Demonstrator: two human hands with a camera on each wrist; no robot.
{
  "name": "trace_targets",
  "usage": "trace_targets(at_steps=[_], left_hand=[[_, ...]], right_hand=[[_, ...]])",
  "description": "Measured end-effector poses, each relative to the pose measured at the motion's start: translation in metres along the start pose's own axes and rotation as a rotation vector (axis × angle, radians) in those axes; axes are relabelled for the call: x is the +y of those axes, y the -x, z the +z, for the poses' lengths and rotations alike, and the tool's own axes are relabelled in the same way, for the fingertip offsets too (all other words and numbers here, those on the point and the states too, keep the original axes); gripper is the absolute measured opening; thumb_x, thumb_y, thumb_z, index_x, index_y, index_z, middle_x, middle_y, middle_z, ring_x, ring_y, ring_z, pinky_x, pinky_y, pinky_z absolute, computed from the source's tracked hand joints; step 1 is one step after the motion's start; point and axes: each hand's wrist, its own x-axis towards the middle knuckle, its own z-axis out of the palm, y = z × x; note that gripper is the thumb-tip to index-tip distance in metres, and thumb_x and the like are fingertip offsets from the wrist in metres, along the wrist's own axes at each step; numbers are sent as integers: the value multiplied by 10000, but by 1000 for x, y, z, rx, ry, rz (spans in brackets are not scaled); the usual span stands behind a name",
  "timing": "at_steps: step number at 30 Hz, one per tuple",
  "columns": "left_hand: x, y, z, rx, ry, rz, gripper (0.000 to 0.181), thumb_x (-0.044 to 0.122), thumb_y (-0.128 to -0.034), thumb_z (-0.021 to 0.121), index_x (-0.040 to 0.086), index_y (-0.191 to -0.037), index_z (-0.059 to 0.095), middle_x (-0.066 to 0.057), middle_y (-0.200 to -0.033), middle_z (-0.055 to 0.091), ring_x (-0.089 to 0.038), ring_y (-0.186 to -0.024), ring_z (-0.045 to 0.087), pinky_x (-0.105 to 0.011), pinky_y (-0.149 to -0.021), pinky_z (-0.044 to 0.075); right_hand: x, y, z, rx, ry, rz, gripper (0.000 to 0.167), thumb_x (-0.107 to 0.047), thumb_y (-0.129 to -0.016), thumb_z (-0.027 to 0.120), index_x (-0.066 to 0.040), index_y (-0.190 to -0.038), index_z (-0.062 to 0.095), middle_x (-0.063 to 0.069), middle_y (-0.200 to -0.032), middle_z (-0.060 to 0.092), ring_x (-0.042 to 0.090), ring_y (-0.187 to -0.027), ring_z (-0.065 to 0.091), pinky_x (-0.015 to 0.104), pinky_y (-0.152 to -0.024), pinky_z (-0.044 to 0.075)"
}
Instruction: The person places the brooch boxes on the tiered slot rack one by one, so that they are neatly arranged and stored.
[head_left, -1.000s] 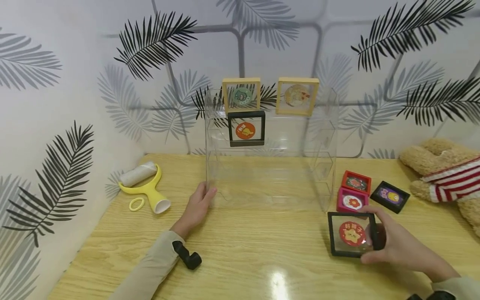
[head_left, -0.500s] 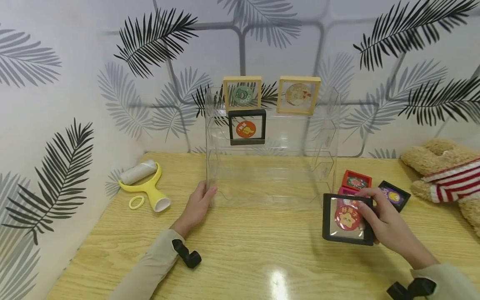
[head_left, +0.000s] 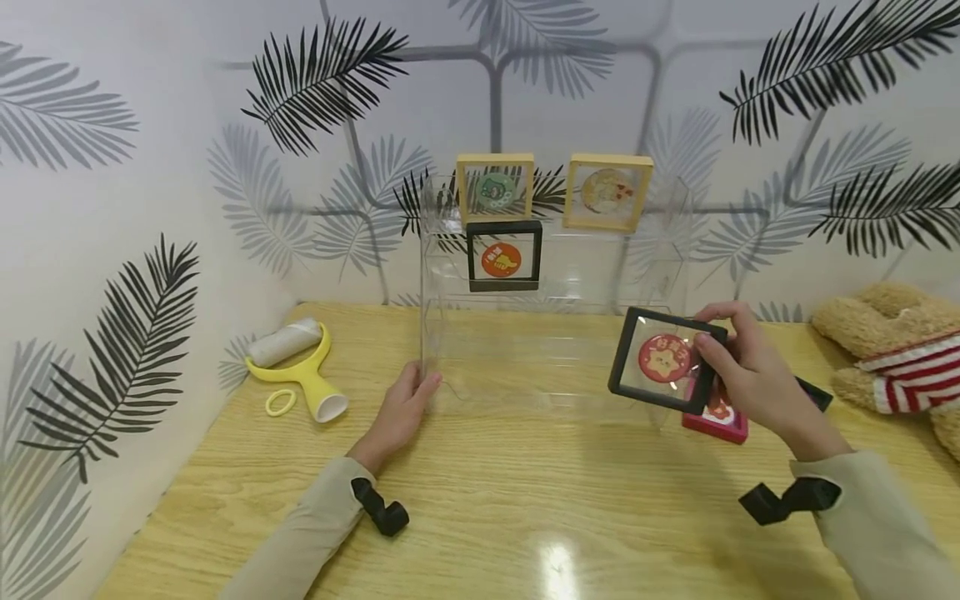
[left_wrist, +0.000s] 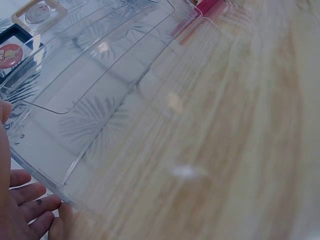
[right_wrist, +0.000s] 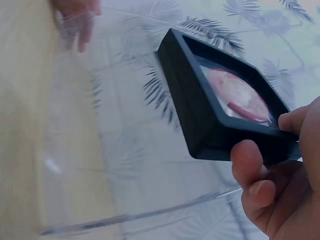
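My right hand [head_left: 757, 379] grips a black square display frame [head_left: 628, 354] by its right side, with the thumb on the front. Inside that frame is a round red badge [head_left: 664, 358] with a yellow star. It is held up, tilted, before the lower right of a clear stepped display stand [head_left: 555, 400]. At the stand's lower left edge, my left hand [head_left: 397, 412] holds the side panel, its fingers [left_wrist: 35, 207] reaching round the edge. Two pale yellow frames [head_left: 495, 158] [head_left: 609, 160] stand on the top step. Below the left one stands another black frame [head_left: 504, 285] with an orange badge.
A pink frame [head_left: 716, 427] lies on the wooden table [head_left: 480, 500], partly behind my right hand; a black frame [head_left: 816, 393] shows beyond it. A teddy bear [head_left: 892, 321] lies at the right. Left are a yellow-handled roller [head_left: 300, 371] and a yellow ring [head_left: 281, 402].
My right hand has lifted the black frame with the red badge up and leftward, from above the table to the stand's right side, tilting it. The left hand keeps its place on the stand.
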Motion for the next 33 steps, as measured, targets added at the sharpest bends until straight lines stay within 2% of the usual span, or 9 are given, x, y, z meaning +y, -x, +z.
trace_targets(at_steps=[5, 9, 13, 19, 21, 29, 33], left_hand=[[-2, -2, 2, 2, 11, -2, 470, 314, -1035, 439, 0, -1381, 395, -228, -1335, 535, -364, -1268, 494, -540, -1050, 369], [-2, -2, 2, -2, 4, -1, 487, 333, -1036, 431, 1, -1390, 387, -227, -1355, 520, -364, -1287, 479, -538, -1064, 357], [5, 0, 0, -1, 5, -14, 478, 291, -1041, 429, -29, -1392, 381, -254, -1352, 514, -379, -1289, 470, -541, -1064, 353], [34, 13, -5, -19, -27, -21, 452, 215, -1044, 420, -91, -1372, 371, -298, -1304, 533, -411, -1236, 506, -539, -1028, 389], [39, 16, -6, -15, -30, -20, 452, 213, -1044, 419, -95, -1371, 372, -298, -1295, 539, -410, -1229, 512, -535, -1028, 389], [44, 18, -7, -22, -13, -38, 487, 265, -1047, 415, -81, -1386, 362, -286, -1321, 524, -402, -1256, 493, -535, -1054, 366], [37, 13, -5, -22, -7, -39, 479, 257, -1045, 421, -81, -1380, 367, -287, -1309, 531, -408, -1244, 500, -545, -1041, 373]], right_hand=[[-17, -24, -7, 21, 8, -14, 247, -44, -1006, 454, -37, -1239, 372, -77, -618, 514, 115, -365, 402, 265, -362, 361], [-32, -38, -7, 48, 35, -3, 264, -85, -993, 507, -39, -1231, 404, -130, -802, 597, 127, -386, 487, 278, -387, 418], [-44, -52, -7, 51, 37, 11, 272, -123, -982, 544, -52, -1217, 426, -161, -927, 612, 137, -391, 524, 294, -378, 413], [-51, -76, -8, 78, 43, 3, 264, -125, -980, 536, -65, -1212, 426, -60, -961, 619, 144, -397, 538, 284, -418, 456], [-51, -86, -8, 94, 55, 5, 294, -131, -983, 524, -69, -1244, 403, -3, -949, 622, 137, -403, 547, 273, -420, 462], [-41, -114, -10, 76, 115, 36, 367, -159, -1012, 453, -61, -1346, 337, 265, -1075, 590, 11, -468, 580, 224, -447, 466], [-37, -123, -9, 46, 185, 50, 373, -181, -1019, 445, -82, -1361, 334, 262, -1124, 586, -28, -504, 566, 213, -474, 468]])
